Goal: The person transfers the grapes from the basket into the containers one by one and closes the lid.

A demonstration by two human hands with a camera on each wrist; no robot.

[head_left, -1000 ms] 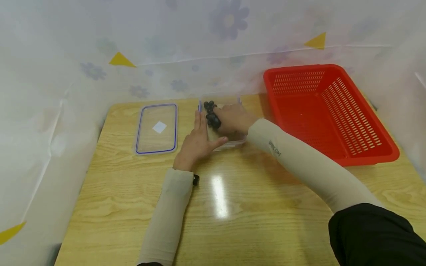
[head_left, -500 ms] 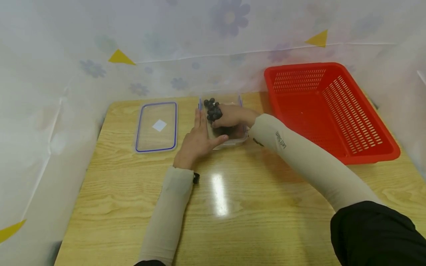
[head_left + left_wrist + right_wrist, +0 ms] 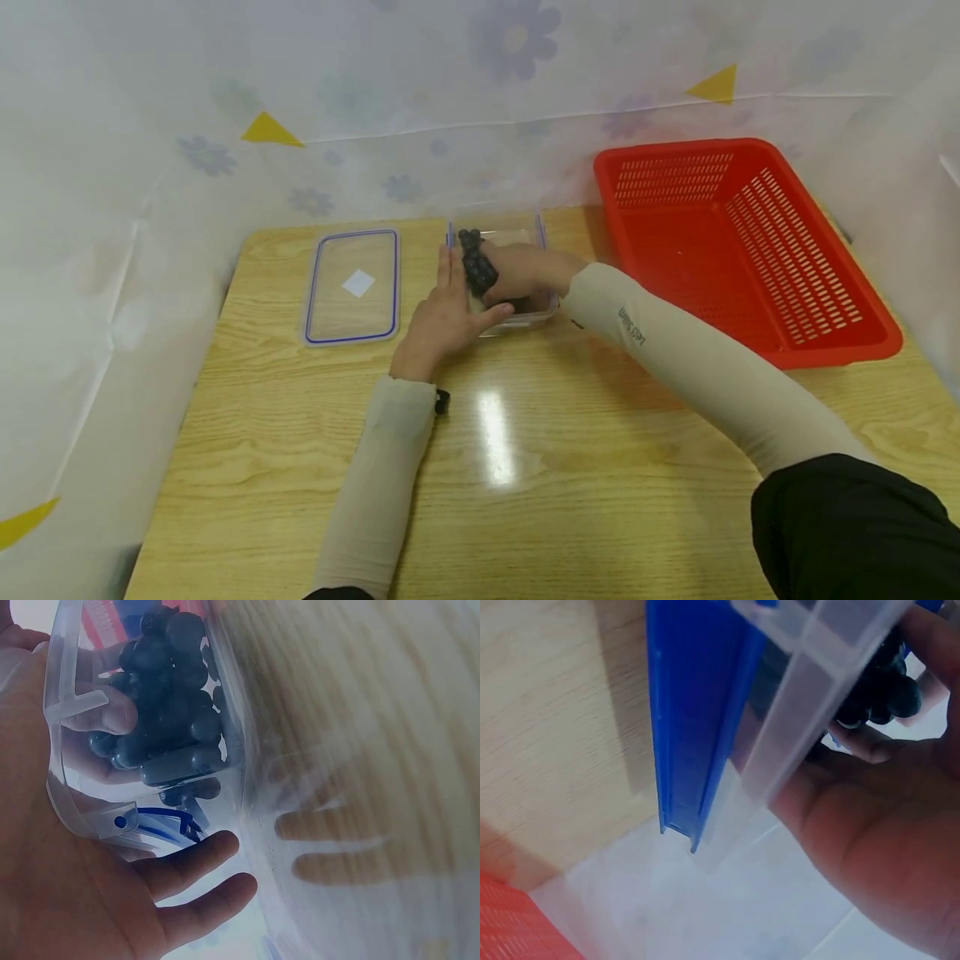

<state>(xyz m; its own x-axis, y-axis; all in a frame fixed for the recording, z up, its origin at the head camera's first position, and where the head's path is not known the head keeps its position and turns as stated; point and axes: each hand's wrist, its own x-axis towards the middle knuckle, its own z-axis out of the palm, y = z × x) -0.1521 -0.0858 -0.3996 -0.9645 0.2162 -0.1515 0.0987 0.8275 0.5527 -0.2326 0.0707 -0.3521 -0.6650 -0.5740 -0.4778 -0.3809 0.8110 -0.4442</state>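
Observation:
A bunch of dark grapes (image 3: pixel 477 265) is at the left side of a clear plastic container (image 3: pixel 538 318), partly above its rim in the head view. My right hand (image 3: pixel 517 267) reaches in over the container's right side and holds the grapes with curled fingers, some of them hidden. Along the container's left wall lie the straight fingers of my left hand (image 3: pixel 441 321), and its thumb stretches across the near side. Through the clear wall in the left wrist view, the grapes (image 3: pixel 169 697) cluster inside. A blue locking flap (image 3: pixel 694 697) hangs beside the right hand (image 3: pixel 877 825).
Left of the container, a clear lid with a blue seal (image 3: pixel 351 321) lies flat on the wooden table (image 3: pixel 570 483). A red slotted basket (image 3: pixel 675 250) stands at the right. A patterned white sheet (image 3: pixel 420 75) hangs behind the table.
My right hand has shifted and turned slightly at the container, and the grapes have tilted and moved a little with it. My left hand keeps its place.

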